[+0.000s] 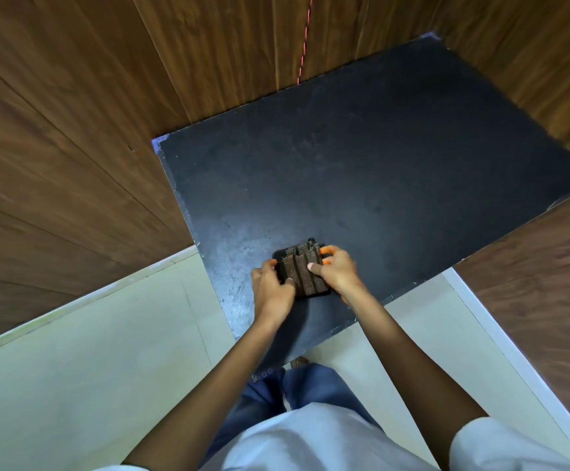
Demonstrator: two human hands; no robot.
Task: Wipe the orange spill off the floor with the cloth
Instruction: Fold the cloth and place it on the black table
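- Folded brown cloth (pixel 302 270) over the black mat (pixel 395 158), near its near-left edge.
- My left hand (pixel 271 287) grips its left side, thumb on top.
- My right hand (pixel 337 270) grips the right side; fingertips (pixel 327 250) orange.

No readable text, label, brand, number or sign showed anywhere. Only candidate: few small pale marks (pixel 262 372) by near edge of black mat (pixel 395 158), against blue trousers (pixel 314 385); too small and blurred to read.
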